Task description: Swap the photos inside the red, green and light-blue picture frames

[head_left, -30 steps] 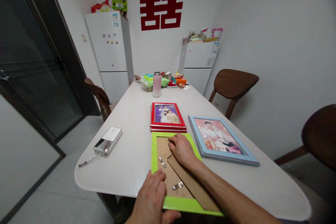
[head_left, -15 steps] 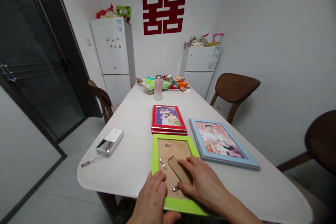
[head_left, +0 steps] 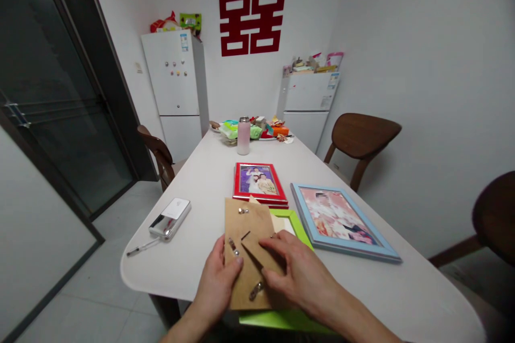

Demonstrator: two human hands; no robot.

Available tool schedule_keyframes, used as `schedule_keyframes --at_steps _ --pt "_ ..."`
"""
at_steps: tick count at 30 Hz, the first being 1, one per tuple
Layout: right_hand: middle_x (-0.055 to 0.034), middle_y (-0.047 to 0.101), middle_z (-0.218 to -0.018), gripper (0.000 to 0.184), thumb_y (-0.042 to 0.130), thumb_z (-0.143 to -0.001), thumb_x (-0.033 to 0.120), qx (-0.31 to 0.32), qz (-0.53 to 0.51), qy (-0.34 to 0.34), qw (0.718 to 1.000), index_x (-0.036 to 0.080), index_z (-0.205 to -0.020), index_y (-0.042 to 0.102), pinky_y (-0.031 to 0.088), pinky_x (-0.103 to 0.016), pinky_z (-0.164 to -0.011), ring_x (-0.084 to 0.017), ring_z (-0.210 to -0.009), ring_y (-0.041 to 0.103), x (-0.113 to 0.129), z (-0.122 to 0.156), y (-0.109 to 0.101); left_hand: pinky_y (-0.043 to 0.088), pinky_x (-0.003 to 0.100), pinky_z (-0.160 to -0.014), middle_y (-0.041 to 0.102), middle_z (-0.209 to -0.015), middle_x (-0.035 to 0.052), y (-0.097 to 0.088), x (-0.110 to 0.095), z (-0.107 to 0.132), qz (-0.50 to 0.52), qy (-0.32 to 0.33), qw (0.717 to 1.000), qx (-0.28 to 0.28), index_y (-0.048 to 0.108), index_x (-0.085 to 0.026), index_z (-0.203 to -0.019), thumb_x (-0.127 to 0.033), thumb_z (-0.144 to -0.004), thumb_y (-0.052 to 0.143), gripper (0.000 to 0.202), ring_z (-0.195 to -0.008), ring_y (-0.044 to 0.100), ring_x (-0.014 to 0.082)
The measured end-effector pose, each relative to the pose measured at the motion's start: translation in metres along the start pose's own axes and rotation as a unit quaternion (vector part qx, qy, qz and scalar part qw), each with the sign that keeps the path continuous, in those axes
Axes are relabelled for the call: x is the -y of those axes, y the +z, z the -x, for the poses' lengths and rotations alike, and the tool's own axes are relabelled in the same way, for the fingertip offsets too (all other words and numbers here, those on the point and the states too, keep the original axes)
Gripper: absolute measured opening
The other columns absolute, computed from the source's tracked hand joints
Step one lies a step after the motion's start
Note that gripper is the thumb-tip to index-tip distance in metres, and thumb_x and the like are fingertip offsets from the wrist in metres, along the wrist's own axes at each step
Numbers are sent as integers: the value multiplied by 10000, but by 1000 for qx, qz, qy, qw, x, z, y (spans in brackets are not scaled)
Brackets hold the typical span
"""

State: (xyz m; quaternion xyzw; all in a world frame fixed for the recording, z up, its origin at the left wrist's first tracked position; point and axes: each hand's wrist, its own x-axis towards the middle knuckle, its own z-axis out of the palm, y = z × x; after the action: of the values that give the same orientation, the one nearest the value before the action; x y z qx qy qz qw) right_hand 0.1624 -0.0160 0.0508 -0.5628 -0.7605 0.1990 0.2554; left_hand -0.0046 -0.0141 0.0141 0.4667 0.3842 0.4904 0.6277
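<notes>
A brown backing board [head_left: 246, 289] with metal turn clips is lifted above the lime-green picture frame [head_left: 277, 320], which lies near the table's front edge. My left hand [head_left: 217, 278] grips the board's left edge, thumb on top beside a clip. With its fingers closed on the stand flap in the board's middle, my right hand [head_left: 295, 265] holds the other side. Pale sheet corners show behind the board. Just beyond lies a red picture frame [head_left: 260, 182], stacked on another, and to the right a light-blue picture frame [head_left: 341, 217].
On the white table [head_left: 193, 257], a silver power bank [head_left: 171, 218] with a short cable lies left. A pink bottle [head_left: 243, 136] stands farther back, before packets and snacks [head_left: 265, 128]. Brown chairs [head_left: 364, 136] flank the table; two white fridges [head_left: 171, 75] stand behind.
The backing board has come up out of the green frame and shifted left, held in both hands. My left hand has moved from the frame's edge onto the board.
</notes>
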Motion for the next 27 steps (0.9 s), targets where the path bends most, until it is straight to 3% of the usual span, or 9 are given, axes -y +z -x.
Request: schedule_keyframes --at_steps 3,6,10,14,18,22,27 --pt "-62 523 -915 336 505 -696 283 -6 -37 -22 999 197 -1017 554 386 -318 -767 -180 -848 488 -2 2 7 449 330 -747 613 -967 94 -12 -2 -2 79 -53 995 -17 437 -130 -1035 -217 -705 565 364 -886 576 235" --pt "-79 535 -933 338 435 -753 324 -16 -39 7 999 178 -1043 528 403 -336 -748 -180 -812 508 -20 4 12 468 310 -670 644 -878 83 -19 1 -2 128 -93 987 -8 473 -124 -1006 -216 -692 588 346 -811 604 233" --pt "-105 545 -999 323 369 -788 307 -32 -6 11 999 158 -1014 545 364 -347 -833 -197 -923 493 -45 3 19 466 280 -626 657 -816 66 -11 10 -3 162 -103 981 11 512 -127 -970 -249 -692 593 314 -763 616 222" --pt "-100 545 -1041 330 326 -804 260 -15 30 -9 999 162 -1054 518 346 -344 -847 -192 -966 472 -54 6 23 462 257 -568 666 -758 42 -8 9 -3 136 -114 984 -19 535 -138 -926 -288 -684 594 290 -693 626 208" --pt "-70 558 -933 251 354 -787 226 14 113 -65 991 198 -842 597 345 -343 -776 -193 -889 472 -50 13 23 454 250 -504 669 -723 27 -33 -7 -2 93 -130 985 -61 532 -148 -930 -299 -649 620 330 -604 627 200" --pt "-52 560 -814 234 377 -774 202 8 158 -66 985 196 -688 595 323 -332 -744 -179 -817 470 -53 15 17 459 274 -504 670 -700 23 -71 -25 -2 36 -142 984 -96 525 -158 -970 -318 -627 637 395 -554 623 207" --pt "-65 569 -804 245 395 -772 230 -20 175 -42 984 182 -635 592 306 -350 -758 -194 -831 468 -56 15 9 462 289 -561 672 -756 36 -95 -29 -3 -28 -138 988 -70 548 -163 -963 -353 -662 592 359 -647 629 223"
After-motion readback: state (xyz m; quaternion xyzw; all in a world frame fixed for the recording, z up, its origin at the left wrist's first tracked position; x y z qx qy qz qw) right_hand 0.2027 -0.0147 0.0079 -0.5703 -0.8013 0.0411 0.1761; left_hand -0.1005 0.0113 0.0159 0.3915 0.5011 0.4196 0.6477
